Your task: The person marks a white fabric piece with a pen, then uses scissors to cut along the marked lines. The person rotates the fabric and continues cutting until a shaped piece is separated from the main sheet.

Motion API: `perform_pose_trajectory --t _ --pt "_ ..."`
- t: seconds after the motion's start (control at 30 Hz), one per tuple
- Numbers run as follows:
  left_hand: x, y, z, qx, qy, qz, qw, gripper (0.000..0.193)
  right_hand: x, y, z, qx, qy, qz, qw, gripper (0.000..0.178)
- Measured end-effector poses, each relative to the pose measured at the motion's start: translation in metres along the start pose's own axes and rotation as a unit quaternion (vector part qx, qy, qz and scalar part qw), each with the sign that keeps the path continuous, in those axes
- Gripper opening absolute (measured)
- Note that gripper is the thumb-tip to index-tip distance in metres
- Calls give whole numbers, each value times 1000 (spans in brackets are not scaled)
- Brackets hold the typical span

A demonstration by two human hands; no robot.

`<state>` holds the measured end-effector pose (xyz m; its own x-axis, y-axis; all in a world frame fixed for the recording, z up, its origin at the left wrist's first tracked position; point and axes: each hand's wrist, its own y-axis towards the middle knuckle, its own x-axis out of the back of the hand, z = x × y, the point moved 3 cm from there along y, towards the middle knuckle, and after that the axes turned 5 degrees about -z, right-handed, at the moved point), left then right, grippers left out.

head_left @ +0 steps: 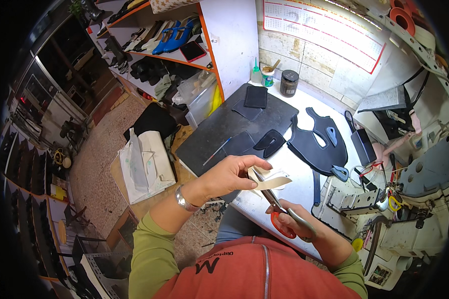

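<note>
Close in front of my body, my left hand [228,174] pinches a small curved cream piece [278,185] of thin sheet material between thumb and fingers. My right hand [304,223] is closed round the handles of a pair of scissors [283,230], one loop red. Their blades point up and left at the cream piece, partly hidden by it and my left fingers, so I cannot tell how far they are apart. Just beyond lie a black leaf-shaped piece [269,143] and a black cut panel [318,140] with blue-grey trim pieces on the white table [297,202].
A dark board [204,137] carries a pen [217,151] and a black square piece [256,97]. Behind stand a dark jar [289,83], a small tub [268,76] and a green-tipped bottle [256,72]. Machinery [419,179] crowds the right; folded cream material [147,167] lies left.
</note>
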<state>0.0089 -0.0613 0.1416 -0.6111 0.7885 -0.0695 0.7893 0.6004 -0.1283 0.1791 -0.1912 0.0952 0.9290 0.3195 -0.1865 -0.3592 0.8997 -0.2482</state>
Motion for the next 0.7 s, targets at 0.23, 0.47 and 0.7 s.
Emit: perform_pose_trajectory --t 0.23,0.47,0.7 --pt "-2 1 9 4 -17 -37 999 48 0 -2 -4 -6 4 -16 1000 66" --pt "-10 1 12 -12 -45 -78 996 51 -2 0 -6 23 25 -30 999 66" --pt "-4 -2 6 -48 21 -110 992 44 10 -3 -11 -5 -5 -26 1000 55"
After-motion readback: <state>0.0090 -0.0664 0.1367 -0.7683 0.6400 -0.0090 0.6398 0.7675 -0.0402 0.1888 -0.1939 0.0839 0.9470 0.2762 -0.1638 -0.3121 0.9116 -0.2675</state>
